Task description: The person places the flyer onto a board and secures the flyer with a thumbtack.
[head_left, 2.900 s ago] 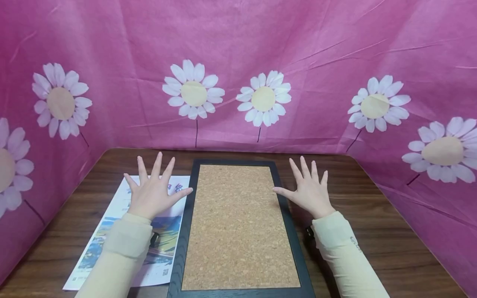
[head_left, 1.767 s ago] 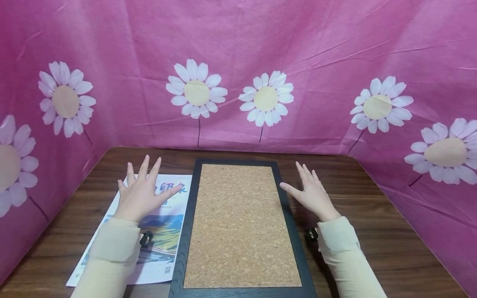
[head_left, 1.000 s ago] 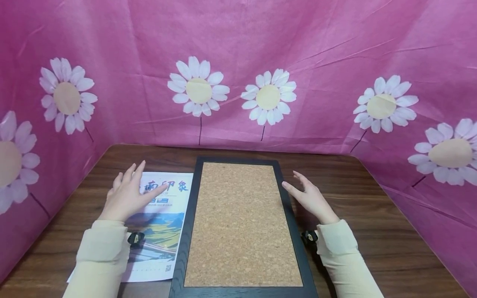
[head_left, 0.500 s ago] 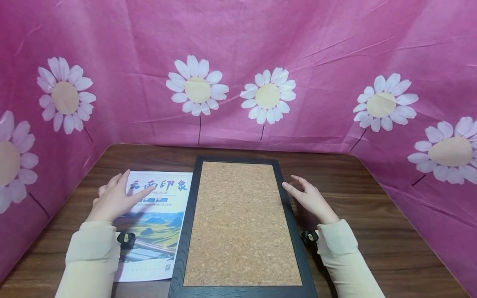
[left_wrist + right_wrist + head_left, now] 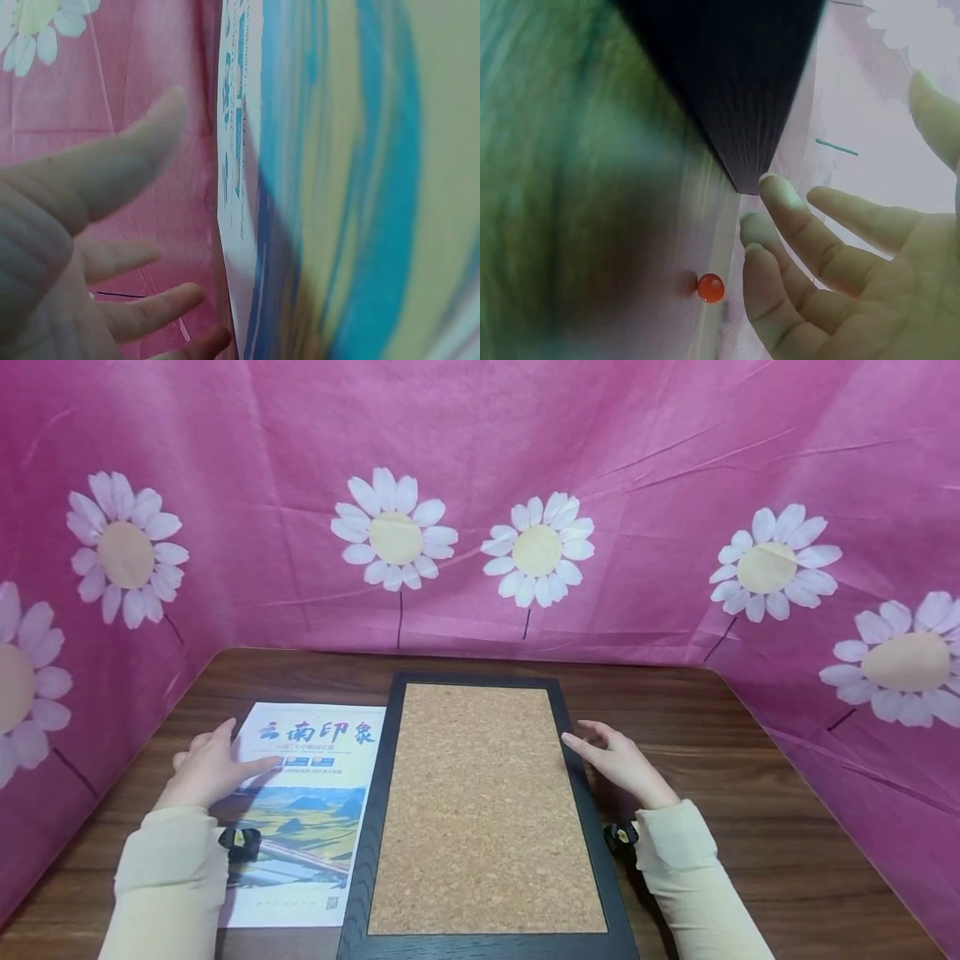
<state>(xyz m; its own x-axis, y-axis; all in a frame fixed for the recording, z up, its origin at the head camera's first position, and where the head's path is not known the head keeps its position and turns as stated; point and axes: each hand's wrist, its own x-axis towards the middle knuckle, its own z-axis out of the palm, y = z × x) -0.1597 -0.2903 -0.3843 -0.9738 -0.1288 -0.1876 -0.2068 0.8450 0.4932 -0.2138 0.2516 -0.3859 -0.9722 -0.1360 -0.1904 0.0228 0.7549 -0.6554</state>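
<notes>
On the table lies a black-framed cork board, long side pointing away from me. To its left a printed poster with Chinese characters and a landscape picture lies flat, its right edge against the frame. My left hand is at the poster's left edge, thumb over the sheet and fingers beyond the edge; it holds nothing. In the left wrist view the thumb is spread from the fingers. My right hand is at the board's right side, fingers loosely bent near the black frame edge; whether they touch it I cannot tell.
A small round orange-red thing is on the table near the right fingers, hidden in the head view. Pink cloth with white daisies walls the back and both sides of the brown wooden table.
Both hands start raised with spread fingers. The left hand moves left and down to the poster's left edge, uncovering its title. The right hand lowers beside the board, its fingers bending. Board and poster stay.
</notes>
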